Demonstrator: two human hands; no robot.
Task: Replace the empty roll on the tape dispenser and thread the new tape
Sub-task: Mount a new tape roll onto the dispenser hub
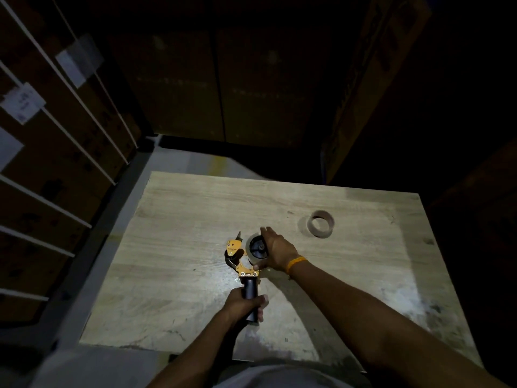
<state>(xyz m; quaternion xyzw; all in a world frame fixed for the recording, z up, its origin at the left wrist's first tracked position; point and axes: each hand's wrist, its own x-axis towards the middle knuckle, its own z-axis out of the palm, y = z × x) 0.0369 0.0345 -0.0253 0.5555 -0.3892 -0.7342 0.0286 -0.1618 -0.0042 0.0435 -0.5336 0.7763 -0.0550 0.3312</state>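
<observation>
The left hand (pixel 242 302) is clenched around the black handle of the tape dispenser (pixel 242 263), holding it over the wooden table (pixel 195 208) with the orange frame pointing away from the person. The right hand (pixel 275 252) grasps the new tape roll (pixel 256 249), fingers over its far edge and thumb on its near edge, just above the left hand. The roll appears to sit on the dispenser's black hub, so the mounting step looks done or nearly so; whether it is pushed fully home cannot be told from here.

The empty cardboard core (pixel 320 223) lies on the table beyond and to the right of the right hand, well apart from it, so the old roll is already off.

What seems left is the threading: no free tape end is visible leading toward the roller and toothed blade at the dispenser's front, to the left of the right hand. The light is dim, so a thin clear strip could be missed.
</observation>
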